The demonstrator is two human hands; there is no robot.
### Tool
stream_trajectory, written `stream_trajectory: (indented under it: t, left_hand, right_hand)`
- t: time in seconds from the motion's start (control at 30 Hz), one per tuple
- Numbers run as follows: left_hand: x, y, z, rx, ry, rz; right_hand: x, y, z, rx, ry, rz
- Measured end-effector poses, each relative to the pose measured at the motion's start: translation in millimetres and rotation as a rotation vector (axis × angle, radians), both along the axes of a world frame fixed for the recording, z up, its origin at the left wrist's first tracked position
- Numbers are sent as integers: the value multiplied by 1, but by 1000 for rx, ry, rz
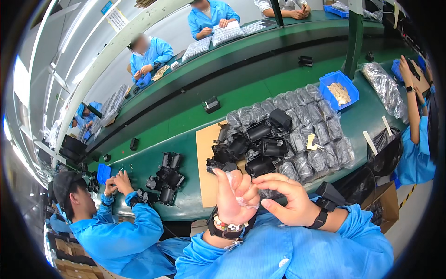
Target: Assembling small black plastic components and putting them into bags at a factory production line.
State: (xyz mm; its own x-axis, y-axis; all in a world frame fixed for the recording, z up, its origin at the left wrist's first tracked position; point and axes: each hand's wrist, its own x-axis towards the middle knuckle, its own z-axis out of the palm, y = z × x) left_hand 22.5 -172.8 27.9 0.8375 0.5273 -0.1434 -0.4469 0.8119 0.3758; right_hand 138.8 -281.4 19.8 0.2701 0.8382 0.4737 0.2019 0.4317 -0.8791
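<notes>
**Left fist closed on crumpled film, right fingertips against it**

The left hand [236,197] is raised above the bench's near edge, thumb pointing up, the other fingers curled tightly around crumpled translucent film [242,202]. The right hand [290,201] comes in from the other side, fingers stretched toward the fist and meeting its curled fingers; its thumb stands apart below, leaving a moderate gap.

The film shows below the curled fingers, over the palm, its visible fold slanting toward the right hand; being bunched and partly covered, its full long axis cannot be told.

Just beyond the hands, black plastic parts [261,146] lie heaped in mixed directions, partly on a cardboard sheet [204,172] that reaches toward the near edge of the green bench [186,139]. Beside them, bagged parts [318,132] sit in rows, with a blue bin [347,94] of beige pieces at their far right corner.

Past the bench's far edge runs a green conveyor [260,90]; co-workers in blue sit beyond it, and another [118,232] at the bench's left end.
</notes>
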Motion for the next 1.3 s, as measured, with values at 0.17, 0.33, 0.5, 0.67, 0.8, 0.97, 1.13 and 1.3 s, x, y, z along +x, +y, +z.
stream_trajectory:
  t: [0.17, 0.33, 0.5, 0.67, 0.8, 0.97, 1.13, 1.3]
  left_hand:
    - [-5, -5, -13, 370, -39, 70]
    - [4, -27, -10, 735, 164, 186]
    - [0, -21, -7, 1295, 521, 26]
    - [7, -22, 0, 1446, 519, 8]
    - [9, -24, -4, 1397, 551, -110]
    - [12, -23, 0, 1601, 571, -177]
    - [19, -24, -1, 1506, 586, -81]
    - [31, -15, 15, 1588, 668, 1]
  right_hand:
    - [-3, 3, -1, 18, -57, -29]
    - [9, -5, -5, 113, -24, -67]
    - [32, -11, 12, 91, -137, 44]
    - [42, -19, 42, 122, -460, 49]
    - [36, -20, 57, 102, -826, 45]
    - [41, -23, 73, 218, -1194, 84]
    - [48, -13, 74, 287, -1352, 100]
    - [62, 5, 61, 348, -1322, 77]
